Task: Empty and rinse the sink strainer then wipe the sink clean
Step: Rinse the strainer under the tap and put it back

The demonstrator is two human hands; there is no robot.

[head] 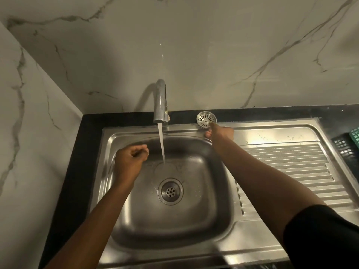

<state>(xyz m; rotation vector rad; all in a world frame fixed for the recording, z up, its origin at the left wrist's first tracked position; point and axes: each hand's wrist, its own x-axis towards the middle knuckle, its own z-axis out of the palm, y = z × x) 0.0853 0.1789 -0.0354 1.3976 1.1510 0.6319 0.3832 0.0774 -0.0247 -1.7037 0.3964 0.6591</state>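
Sink (136, 226): stainless steel, single basin, centre and lower half of the frame, set into a black table (85, 131). Ribbed draining board (291, 167) on the right side of the basin.

Drain (170, 191): round, perforated, open at the basin floor, centre of the frame; no strainer seated in it.

Faucet (160, 101): chrome, curved spout, upper centre. Water stream (161, 144) running from it down to the basin floor, landing just above the drain.

Sink strainer (206, 118): round metal disc with slotted rim, standing tilted at the back edge of the sink, right of the faucet, against the black table strip.

Right hand (220, 133): reaching to the back rim of the sink, right of centre; one fingertip touching the lower edge of the strainer, other fingers curled under. Black sleeve (322, 235) at lower right.

Left hand (130, 158): over the left part of the basin, just left of the water stream, fingers curled into a loose fist, holding nothing visible.

Black mesh rack (343, 148) and a green one (355, 133): far right edge, partly cut off.

Marble-patterned wall (194, 45): upper half and left side.
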